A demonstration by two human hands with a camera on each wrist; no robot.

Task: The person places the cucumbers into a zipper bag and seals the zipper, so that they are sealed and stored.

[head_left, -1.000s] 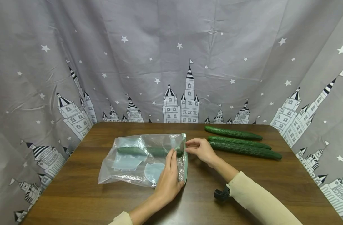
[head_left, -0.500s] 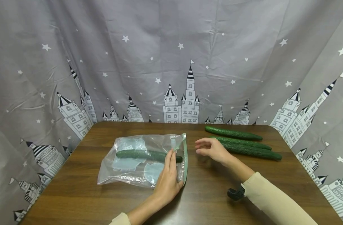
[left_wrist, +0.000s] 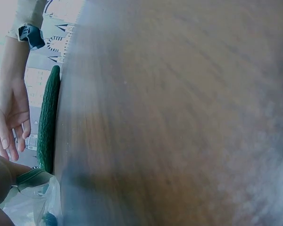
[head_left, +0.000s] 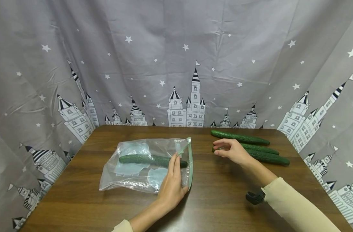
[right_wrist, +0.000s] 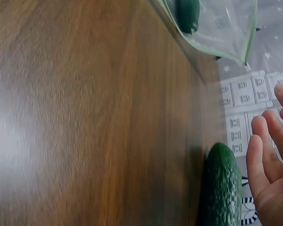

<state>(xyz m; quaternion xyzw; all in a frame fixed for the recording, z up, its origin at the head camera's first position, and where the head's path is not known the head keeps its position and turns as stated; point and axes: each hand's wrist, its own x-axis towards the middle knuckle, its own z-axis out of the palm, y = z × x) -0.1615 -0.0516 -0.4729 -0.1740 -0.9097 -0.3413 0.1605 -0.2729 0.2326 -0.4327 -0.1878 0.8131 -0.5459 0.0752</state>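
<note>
Plastic bag [head_left: 114, 183]: left half of tabletop [head_left: 92, 212], mouth [head_left: 191, 164] toward the right edge; one bagged cucumber [head_left: 150, 159] inside.
Left hand [head_left: 171, 185]: grip together, apparently clamped on the bag at its mouth; best held raised.
Right hand [head_left: 235, 151]: grip apart, nothing held, beside loose cucumbers [head_left: 269, 158], three, near far right corner; gripping one past its middle should leave one end free.

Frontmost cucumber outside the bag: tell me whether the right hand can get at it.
Probably yes: the right hand looks empty and close to that cucumber, with no object seen lying on top.
</note>
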